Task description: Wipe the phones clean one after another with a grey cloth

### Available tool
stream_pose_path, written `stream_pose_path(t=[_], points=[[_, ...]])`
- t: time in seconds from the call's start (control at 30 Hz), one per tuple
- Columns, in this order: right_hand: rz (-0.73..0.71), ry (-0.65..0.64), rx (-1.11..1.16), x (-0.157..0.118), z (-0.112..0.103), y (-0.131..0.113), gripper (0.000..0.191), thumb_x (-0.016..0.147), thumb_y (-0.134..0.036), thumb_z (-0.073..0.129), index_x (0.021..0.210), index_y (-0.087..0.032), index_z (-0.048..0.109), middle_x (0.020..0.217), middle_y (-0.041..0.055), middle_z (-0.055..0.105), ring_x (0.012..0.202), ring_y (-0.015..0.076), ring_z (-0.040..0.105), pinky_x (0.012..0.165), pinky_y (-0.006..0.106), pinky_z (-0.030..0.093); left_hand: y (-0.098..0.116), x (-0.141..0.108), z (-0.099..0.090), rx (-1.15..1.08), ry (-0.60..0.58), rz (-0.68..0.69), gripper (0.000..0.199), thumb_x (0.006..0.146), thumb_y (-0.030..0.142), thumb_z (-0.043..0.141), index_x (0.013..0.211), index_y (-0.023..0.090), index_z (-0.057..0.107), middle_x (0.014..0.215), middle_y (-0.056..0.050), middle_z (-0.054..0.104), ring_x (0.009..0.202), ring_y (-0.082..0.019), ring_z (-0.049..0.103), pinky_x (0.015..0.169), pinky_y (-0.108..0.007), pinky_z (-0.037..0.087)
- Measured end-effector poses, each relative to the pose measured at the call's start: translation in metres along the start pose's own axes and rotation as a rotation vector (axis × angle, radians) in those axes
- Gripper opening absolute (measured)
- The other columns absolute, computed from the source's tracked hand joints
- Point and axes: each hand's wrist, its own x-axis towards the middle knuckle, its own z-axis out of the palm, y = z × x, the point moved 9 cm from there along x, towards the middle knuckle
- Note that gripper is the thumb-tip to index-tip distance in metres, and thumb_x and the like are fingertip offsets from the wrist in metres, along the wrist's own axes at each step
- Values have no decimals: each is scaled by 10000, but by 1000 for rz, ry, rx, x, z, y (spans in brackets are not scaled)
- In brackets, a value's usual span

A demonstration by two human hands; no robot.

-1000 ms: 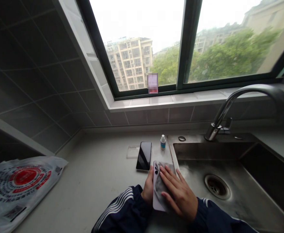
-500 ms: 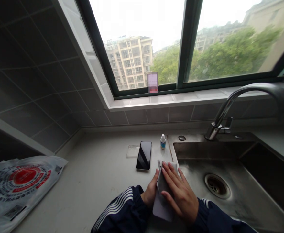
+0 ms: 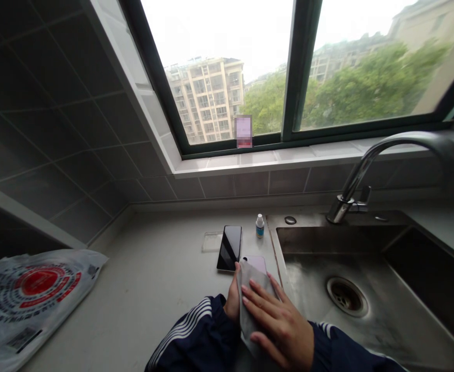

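Lilac phone [image 3: 255, 262]: only the top end shows; the rest lies hidden under the grey cloth [image 3: 255, 305] and my right hand [image 3: 279, 323]. Fingertips of my left hand [image 3: 232, 299] partly hidden behind the cloth. Dark sleeve [image 3: 194, 333] cut off by the bottom edge. Plastic bag [image 3: 36, 299] runs off the left edge. Small bottle [image 3: 260, 226]: label too small to read. Patch on the window [image 3: 244, 132] pixelated, cannot tell what it is.

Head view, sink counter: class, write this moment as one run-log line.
left hand: steadies lilac phone | right hand: presses grey cloth | beside: black phone
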Motion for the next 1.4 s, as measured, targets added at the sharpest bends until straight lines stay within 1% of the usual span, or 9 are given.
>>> stream_pose_path(t=[0.13, 0.27, 0.4, 0.53, 0.7, 0.9, 1.0, 1.2, 1.4], points=[[-59, -42, 70, 0, -1, -8, 493, 917, -314, 503, 1381, -149, 480, 1427, 94, 479, 1394, 264, 333, 1187, 513, 55, 6, 0, -1, -26, -14, 39, 812, 814, 771, 269, 1025, 112, 693, 830, -131, 705, 850, -274, 663, 896, -412, 450], [-77, -36, 138, -1, -2, -11, 461, 912, -302, 512, 1350, -156, 511, 1397, 85, 515, 1386, 237, 350, 1191, 481, 113, 9, 1, -10, -134, 18, 94, 751, 770, 777, 392, 981, 115, 678, 772, -92, 669, 678, -194, 613, 743, -334, 450], [-70, -21, 209, -2, -4, -11, 376, 908, -257, 510, 1271, -192, 581, 1322, 71, 590, 1346, 207, 417, 1187, 457, 166, 6, 6, -22, -156, 68, 89, 756, 762, 794, 379, 952, 129, 687, 785, -81, 673, 646, -191, 597, 670, -319, 422], [-65, 32, 209, 0, -14, -10, 284, 893, -197, 519, 1144, -209, 651, 1231, 49, 658, 1274, 188, 513, 1186, 433, 199, 5, 7, -19, -143, 38, 66, 834, 735, 834, 343, 972, 104, 669, 758, -101, 669, 642, -200, 602, 675, -332, 426], [-57, 94, 140, 3, -24, -5, 247, 893, -160, 515, 1078, -206, 672, 1182, 38, 687, 1208, 178, 578, 1189, 441, 207, 10, 3, -10, -165, 28, 98, 758, 780, 754, 412, 1014, 76, 658, 824, -144, 694, 749, -242, 647, 759, -358, 441], [112, 83, -26, -1, -8, 23, 430, 933, -230, 488, 1359, -176, 513, 1403, 81, 510, 1363, 243, 394, 1149, 480, 274, 5, 8, -12, -219, 48, 77, 712, 841, 672, 412, 1009, 31, 675, 924, -184, 695, 980, -300, 636, 964, -417, 406], [138, 51, -66, -4, -1, 28, 485, 944, -238, 462, 1419, -146, 436, 1470, 95, 416, 1403, 274, 311, 1133, 499, 292, 5, 9, -14, -228, 61, 86, 691, 867, 643, 392, 1027, 33, 675, 957, -187, 691, 1019, -296, 626, 1002, -413, 389], [-12, 77, -24, -2, -4, 8, 365, 953, -247, 500, 1306, -172, 552, 1384, 52, 535, 1381, 237, 364, 1186, 481, 181, 7, 4, -16, -184, 120, 88, 736, 802, 711, 433, 998, 44, 678, 901, -174, 690, 956, -316, 639, 931, -445, 441], [-214, 108, -38, -1, -6, -8, 259, 953, -239, 554, 1192, -161, 616, 1295, 47, 614, 1352, 208, 414, 1205, 476, 108, 8, 1, -10, -188, 63, 73, 737, 821, 715, 394, 1023, 64, 674, 901, -152, 685, 904, -288, 655, 874, -398, 459]])
